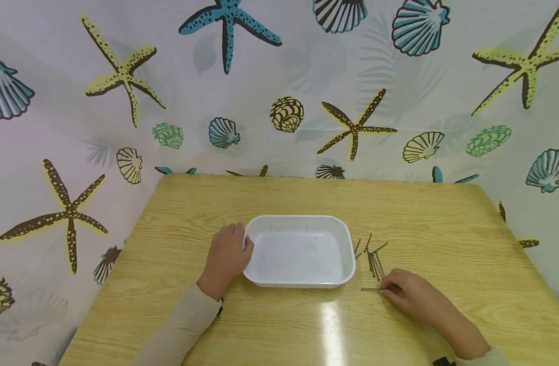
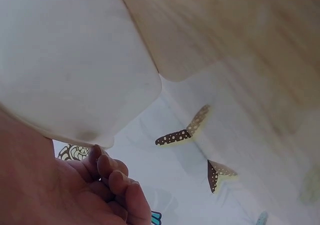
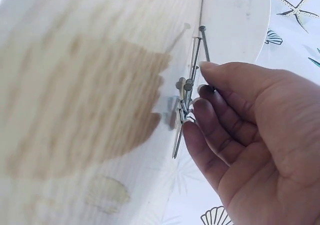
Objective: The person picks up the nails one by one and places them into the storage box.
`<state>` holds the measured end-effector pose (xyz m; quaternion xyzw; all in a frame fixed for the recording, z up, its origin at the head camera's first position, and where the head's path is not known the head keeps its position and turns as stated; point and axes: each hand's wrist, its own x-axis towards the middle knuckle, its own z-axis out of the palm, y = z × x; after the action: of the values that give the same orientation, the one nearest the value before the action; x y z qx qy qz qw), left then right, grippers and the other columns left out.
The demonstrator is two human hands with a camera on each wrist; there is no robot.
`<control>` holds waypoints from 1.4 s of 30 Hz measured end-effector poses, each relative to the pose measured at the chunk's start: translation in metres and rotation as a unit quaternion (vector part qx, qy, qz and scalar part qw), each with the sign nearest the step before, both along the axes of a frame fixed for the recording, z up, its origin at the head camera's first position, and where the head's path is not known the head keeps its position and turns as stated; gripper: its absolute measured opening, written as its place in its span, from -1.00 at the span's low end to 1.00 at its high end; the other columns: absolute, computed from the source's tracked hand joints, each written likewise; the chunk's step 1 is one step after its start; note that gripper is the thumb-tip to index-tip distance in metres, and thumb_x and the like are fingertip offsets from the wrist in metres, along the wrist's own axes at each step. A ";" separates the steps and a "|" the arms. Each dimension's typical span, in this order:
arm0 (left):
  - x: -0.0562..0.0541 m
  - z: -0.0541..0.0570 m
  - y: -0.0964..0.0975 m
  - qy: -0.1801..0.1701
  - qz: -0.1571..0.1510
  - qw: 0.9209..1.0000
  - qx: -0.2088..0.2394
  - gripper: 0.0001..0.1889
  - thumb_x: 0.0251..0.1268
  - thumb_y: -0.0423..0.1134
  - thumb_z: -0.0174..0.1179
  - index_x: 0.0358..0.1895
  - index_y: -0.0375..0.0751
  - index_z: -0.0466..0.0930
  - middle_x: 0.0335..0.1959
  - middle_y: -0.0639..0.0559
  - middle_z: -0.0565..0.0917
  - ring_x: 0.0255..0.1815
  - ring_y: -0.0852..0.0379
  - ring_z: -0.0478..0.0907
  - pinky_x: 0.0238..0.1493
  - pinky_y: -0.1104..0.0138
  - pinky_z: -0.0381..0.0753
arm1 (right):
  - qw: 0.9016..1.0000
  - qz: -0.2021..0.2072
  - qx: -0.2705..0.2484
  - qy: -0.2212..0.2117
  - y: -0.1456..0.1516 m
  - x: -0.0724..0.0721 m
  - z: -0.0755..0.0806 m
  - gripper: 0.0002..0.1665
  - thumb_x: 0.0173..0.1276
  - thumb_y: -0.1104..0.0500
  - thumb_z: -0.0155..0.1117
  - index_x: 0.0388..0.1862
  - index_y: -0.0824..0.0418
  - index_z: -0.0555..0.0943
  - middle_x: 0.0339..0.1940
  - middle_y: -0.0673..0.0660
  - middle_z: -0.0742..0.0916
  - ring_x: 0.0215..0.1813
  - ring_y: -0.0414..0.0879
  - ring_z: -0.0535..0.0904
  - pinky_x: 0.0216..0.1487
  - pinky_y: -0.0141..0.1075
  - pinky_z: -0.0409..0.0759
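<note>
A white plastic tray sits on the wooden table, its inside bare. My left hand holds the tray's left rim, with the thumb at the inner edge; in the left wrist view its fingers are curled beside the tray wall. To the right of the tray, my right hand pinches one end of a nail between thumb and fingertips. That nail shows its flat head outward in the right wrist view. Several loose nails lie in a small heap just beyond the right hand.
The wooden table runs up to a white cloth printed with starfish and shells, which hangs behind and at both sides. A few nails lie close against the tray's right wall.
</note>
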<state>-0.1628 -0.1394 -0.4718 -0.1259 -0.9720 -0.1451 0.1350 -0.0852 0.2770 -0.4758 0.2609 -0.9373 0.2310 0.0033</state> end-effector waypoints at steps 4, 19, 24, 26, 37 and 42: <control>-0.001 -0.002 -0.001 0.002 0.000 1.000 -0.001 -0.82 0.26 -0.19 -0.06 -0.49 -0.13 0.30 -0.59 0.07 0.30 -0.54 0.08 0.26 -0.51 0.27 0.24 | 1.000 -0.028 -0.012 -0.007 -0.001 0.001 0.004 -0.88 0.16 0.22 0.34 -0.36 0.00 0.60 -0.41 -0.26 0.56 -0.32 -0.39 0.49 -0.30 -0.38 0.53; -0.001 -0.003 -0.001 0.000 0.002 1.000 0.006 -0.82 0.26 -0.18 -0.05 -0.49 -0.12 0.30 -0.58 0.08 0.29 -0.53 0.09 0.25 -0.49 0.27 0.24 | 0.992 -0.057 -0.059 0.094 0.004 -0.011 0.030 -0.84 0.17 0.30 0.32 -0.31 0.06 0.60 -0.36 -0.22 0.56 -0.31 -0.33 0.50 -0.35 -0.32 0.55; -0.002 -0.004 -0.001 0.003 0.001 1.000 0.004 -0.81 0.27 -0.19 -0.05 -0.49 -0.12 0.29 -0.59 0.08 0.29 -0.54 0.09 0.25 -0.50 0.27 0.23 | 0.993 -0.057 -0.058 0.090 -0.006 -0.018 0.038 -0.88 0.21 0.25 0.30 -0.30 0.05 0.60 -0.36 -0.22 0.56 -0.31 -0.33 0.50 -0.35 -0.29 0.56; -0.002 -0.004 -0.002 0.006 0.000 1.000 0.003 -0.81 0.27 -0.19 -0.05 -0.49 -0.13 0.30 -0.59 0.07 0.29 -0.55 0.09 0.24 -0.51 0.27 0.23 | 0.993 -0.055 -0.059 0.088 -0.011 -0.021 0.041 -0.88 0.21 0.25 0.30 -0.29 0.05 0.61 -0.36 -0.22 0.57 -0.30 -0.32 0.50 -0.34 -0.29 0.56; 0.000 -0.002 -0.001 0.005 -0.003 1.000 0.009 -0.82 0.26 -0.20 -0.05 -0.49 -0.14 0.30 -0.59 0.06 0.30 -0.56 0.09 0.24 -0.51 0.27 0.24 | 0.995 -0.042 -0.063 0.066 -0.035 -0.040 0.045 -0.89 0.22 0.21 0.31 -0.30 0.00 0.59 -0.36 -0.20 0.57 -0.29 -0.32 0.51 -0.30 -0.26 0.56; 0.000 -0.002 -0.002 0.008 0.000 1.000 0.010 -0.82 0.26 -0.21 -0.05 -0.49 -0.15 0.30 -0.60 0.07 0.29 -0.56 0.09 0.23 -0.51 0.28 0.23 | 0.996 -0.036 -0.066 0.055 -0.047 -0.047 0.048 -0.92 0.23 0.18 0.30 -0.29 0.04 0.60 -0.37 -0.19 0.57 -0.30 -0.31 0.51 -0.29 -0.25 0.57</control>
<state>-0.1630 -0.1411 -0.4736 -0.1255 -0.9695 -0.1539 0.1436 -0.1321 0.2296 -0.4282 0.2386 -0.9272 0.2775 0.0802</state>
